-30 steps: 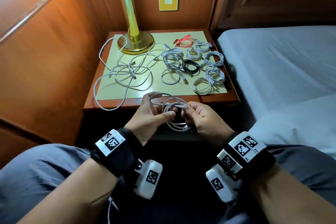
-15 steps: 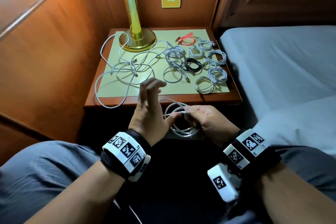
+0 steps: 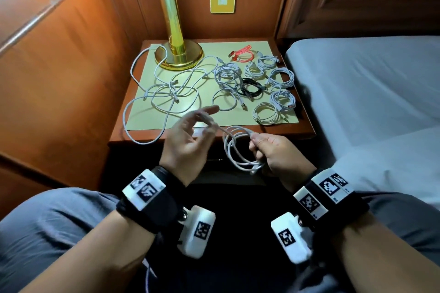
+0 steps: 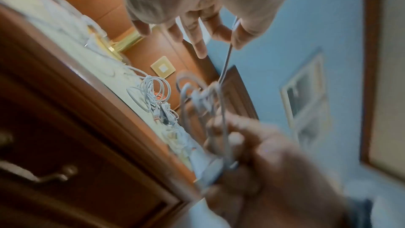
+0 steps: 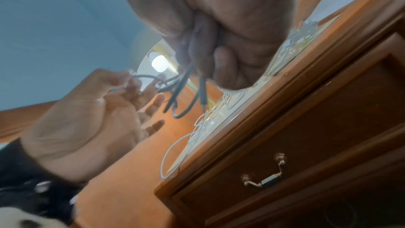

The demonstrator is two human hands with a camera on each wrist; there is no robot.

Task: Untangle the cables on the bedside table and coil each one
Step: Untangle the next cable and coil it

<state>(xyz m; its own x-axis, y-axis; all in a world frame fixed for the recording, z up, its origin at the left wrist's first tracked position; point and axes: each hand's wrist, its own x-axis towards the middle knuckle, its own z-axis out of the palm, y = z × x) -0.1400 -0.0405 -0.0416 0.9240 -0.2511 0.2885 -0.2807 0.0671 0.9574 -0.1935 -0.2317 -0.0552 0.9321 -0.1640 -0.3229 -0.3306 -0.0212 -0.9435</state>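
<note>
In front of the table's (image 3: 238, 137) near edge, the right hand (image 3: 273, 152) grips a round coil of smooth white cable (image 3: 234, 147), fingers curled tight around the loops. The left hand (image 3: 188, 140) pinches the cable's free end between thumb and forefinger, the other fingers spread apart. On the pale mat, a loose tangle of white cables (image 3: 166, 97) sprawls toward the left edge; neat small coils (image 3: 281, 78) sit along the right edge near a polished brass lamp base (image 3: 178, 54).

Bare forearms, black wristbands (image 3: 164, 200) with white fiducial-marked blocks, white wrist cameras (image 3: 196, 231), grey trousers (image 3: 47, 228)
</note>
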